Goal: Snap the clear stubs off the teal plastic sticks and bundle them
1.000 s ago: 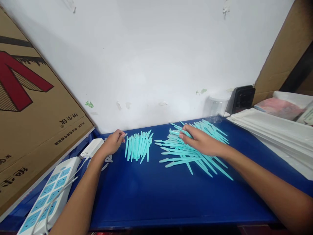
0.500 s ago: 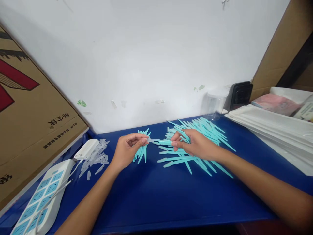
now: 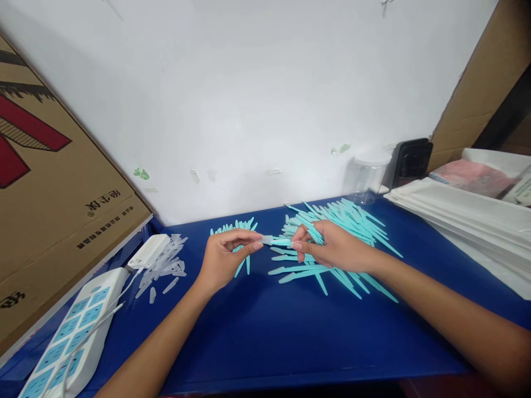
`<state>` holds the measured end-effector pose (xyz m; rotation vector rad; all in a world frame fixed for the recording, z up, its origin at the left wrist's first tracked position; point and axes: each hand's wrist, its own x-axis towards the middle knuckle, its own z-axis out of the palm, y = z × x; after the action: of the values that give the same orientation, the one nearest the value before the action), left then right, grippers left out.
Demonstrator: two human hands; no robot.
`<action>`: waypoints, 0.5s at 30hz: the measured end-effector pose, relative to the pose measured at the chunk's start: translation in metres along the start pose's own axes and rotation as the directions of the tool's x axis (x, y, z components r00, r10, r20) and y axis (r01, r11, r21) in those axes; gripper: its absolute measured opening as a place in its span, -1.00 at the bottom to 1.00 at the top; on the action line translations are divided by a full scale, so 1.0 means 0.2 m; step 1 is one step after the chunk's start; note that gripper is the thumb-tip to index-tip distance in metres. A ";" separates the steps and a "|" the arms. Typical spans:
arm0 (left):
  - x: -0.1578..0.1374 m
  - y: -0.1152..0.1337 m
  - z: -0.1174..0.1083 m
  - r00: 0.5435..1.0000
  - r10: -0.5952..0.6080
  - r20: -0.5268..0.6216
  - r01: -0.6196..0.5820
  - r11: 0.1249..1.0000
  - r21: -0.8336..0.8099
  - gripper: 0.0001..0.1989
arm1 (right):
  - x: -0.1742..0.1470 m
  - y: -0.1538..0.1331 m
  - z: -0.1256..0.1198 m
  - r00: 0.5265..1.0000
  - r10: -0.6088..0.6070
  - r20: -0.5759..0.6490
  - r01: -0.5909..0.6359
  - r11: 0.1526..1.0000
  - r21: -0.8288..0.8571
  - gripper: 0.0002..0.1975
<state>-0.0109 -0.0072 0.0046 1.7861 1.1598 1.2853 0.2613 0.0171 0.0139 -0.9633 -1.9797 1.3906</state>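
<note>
1. Two hands worked over the surface: the left hand pinched a clear cap against a turquoise stick in the right hand's fingers.
2. Loose caps left and a large stick heap right seemed unfinished.
3. Black characters marked the left carton, not surely legible.

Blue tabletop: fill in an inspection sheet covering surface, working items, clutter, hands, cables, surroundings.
Surface: glossy blue tabletop.
Working items: large pile of slim turquoise plastic sticks, right; smaller turquoise group, partly hidden; loose translucent plastic caps, left.
Clutter: white boxy adapter beside the caps; clear plastic jar with white lid.
Hands: left hand pinches one translucent cap against a held stick in the right hand; fit unclear.
Cables: thin white cables crossing the white power strip with blue sockets.
Surroundings: white wall with peeling patches; printed brown cardboard box, left.
</note>
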 end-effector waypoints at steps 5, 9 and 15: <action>0.00 0.00 0.00 1.000 0.012 -0.018 -0.011 0.999 0.042 -0.82 | 0.00 0.00 0.00 1.000 0.004 -0.003 -0.004 1.000 -0.012 -0.70; 0.00 0.00 -0.01 1.000 0.019 -0.020 -0.017 0.995 0.097 -0.83 | 0.00 0.00 0.00 1.000 -0.007 0.000 0.007 1.000 -0.020 -0.71; -0.02 0.01 0.04 0.999 0.009 0.048 -0.014 0.994 0.106 -0.86 | 0.00 0.00 0.03 0.999 0.013 0.043 -0.014 1.000 0.017 -0.66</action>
<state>-0.0039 -0.0118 0.0032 1.8927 1.2127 1.2007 0.2576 0.0143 0.0115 -0.9482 -1.9931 1.4444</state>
